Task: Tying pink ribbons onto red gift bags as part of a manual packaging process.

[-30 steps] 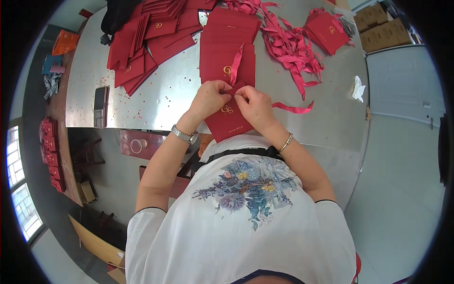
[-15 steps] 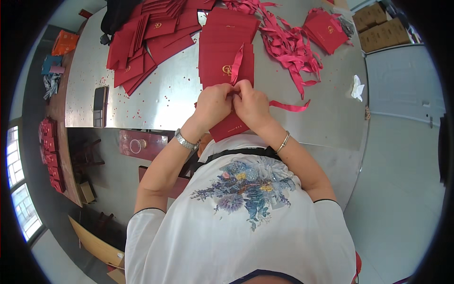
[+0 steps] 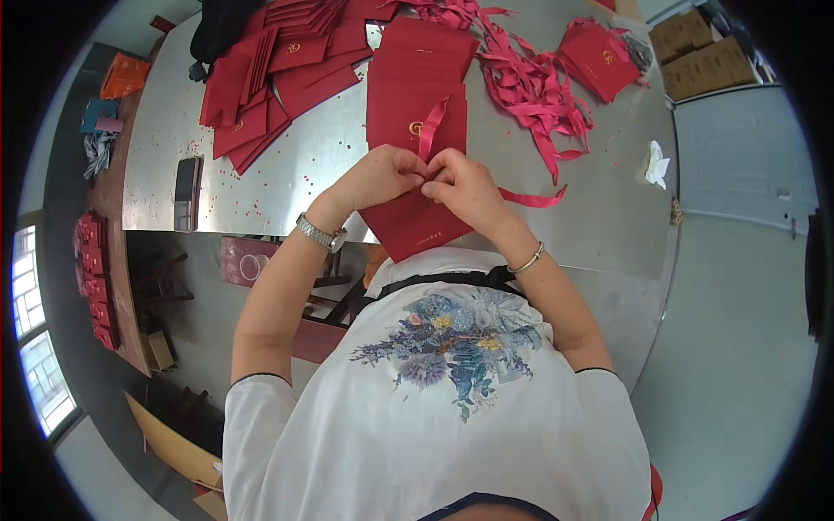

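Dark phone [image 3: 186, 193] on L, crumpled white tissue [image 3: 658, 163] R, brown cardbd boxes [image 3: 711, 62] upr R, window [image 3: 28, 278] far L

The near bag [image 3: 413, 233] lies at the front edge of the table [image 3: 582, 234], with the left hand [image 3: 382, 178] and right hand [image 3: 467, 191] side by side over its far part. Directly behind it runs the bag row [image 3: 417, 65]. Left of it lies the phone [image 3: 186, 195]; behind it to the left, the bag pile [image 3: 326, 78]; behind it to the right, the ribbon heap [image 3: 539, 100]; well to its right, the tissue [image 3: 657, 165].
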Action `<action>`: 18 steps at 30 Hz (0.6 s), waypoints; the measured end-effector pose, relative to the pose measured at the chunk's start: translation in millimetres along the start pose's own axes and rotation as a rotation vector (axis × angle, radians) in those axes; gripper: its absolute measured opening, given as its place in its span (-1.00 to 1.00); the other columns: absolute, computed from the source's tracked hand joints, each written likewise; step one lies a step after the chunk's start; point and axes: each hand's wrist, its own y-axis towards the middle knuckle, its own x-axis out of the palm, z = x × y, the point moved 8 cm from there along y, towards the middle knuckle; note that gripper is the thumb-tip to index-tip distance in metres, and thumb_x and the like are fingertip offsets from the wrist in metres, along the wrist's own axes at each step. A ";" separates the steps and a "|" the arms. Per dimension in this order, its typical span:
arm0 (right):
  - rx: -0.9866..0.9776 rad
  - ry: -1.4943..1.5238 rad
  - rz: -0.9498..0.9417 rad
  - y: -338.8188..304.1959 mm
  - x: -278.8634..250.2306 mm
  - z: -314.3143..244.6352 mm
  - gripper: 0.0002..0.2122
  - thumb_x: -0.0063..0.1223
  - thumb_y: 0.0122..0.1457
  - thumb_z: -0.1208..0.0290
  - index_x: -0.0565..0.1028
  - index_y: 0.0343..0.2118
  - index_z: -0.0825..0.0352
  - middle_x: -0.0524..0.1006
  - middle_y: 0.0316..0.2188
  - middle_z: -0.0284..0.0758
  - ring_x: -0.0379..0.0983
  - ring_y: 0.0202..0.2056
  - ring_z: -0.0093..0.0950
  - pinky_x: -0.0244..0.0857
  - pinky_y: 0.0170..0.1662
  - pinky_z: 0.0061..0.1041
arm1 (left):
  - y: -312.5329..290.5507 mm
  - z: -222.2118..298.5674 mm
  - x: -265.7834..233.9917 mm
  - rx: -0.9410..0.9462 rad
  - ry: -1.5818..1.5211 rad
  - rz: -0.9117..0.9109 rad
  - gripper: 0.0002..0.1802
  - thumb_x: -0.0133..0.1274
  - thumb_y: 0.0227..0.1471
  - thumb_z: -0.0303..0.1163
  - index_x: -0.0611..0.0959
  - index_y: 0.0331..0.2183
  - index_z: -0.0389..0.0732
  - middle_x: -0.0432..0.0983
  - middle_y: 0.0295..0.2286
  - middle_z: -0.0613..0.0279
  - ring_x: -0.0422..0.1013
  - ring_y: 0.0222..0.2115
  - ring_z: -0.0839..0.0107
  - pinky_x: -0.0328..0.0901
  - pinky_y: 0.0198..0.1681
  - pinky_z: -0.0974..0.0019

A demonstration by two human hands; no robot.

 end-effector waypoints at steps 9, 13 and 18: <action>0.022 -0.234 -0.120 -2.5 5.2 -2.8 -0.63 0.20 -0.05 0.42 0.35 -0.16 0.30 0.56 -0.47 -0.22 0.53 -0.35 -0.26 0.36 -0.23 -0.35 | -18.7 -0.5 -9.6 0.128 0.501 0.462 -0.91 0.01 0.00 -0.53 0.56 -0.40 -0.32 0.54 -0.51 0.04 0.51 -0.50 0.22 0.39 -0.41 0.28; -0.046 -0.285 -0.067 -4.1 -3.5 -0.7 -0.61 0.19 -0.04 0.39 0.34 -0.13 0.27 0.56 -0.37 -0.16 0.51 -0.29 -0.24 0.35 -0.21 -0.31 | -26.6 -43.6 -37.0 -0.282 -0.322 0.622 -0.85 -0.14 0.16 -0.50 0.48 -0.31 -0.38 0.52 -0.48 0.09 0.51 -0.53 0.40 0.46 -0.51 0.38; -0.039 -0.318 -0.055 -5.0 -1.9 1.7 -0.60 0.18 -0.03 0.37 0.34 -0.10 0.24 0.55 -0.36 -0.15 0.51 -0.28 -0.22 0.34 -0.19 -0.28 | -34.5 -48.5 -39.6 -0.203 -0.377 0.715 -0.81 -0.10 0.14 -0.50 0.52 -0.23 -0.38 0.52 -0.42 0.10 0.49 -0.46 0.42 0.43 -0.38 0.40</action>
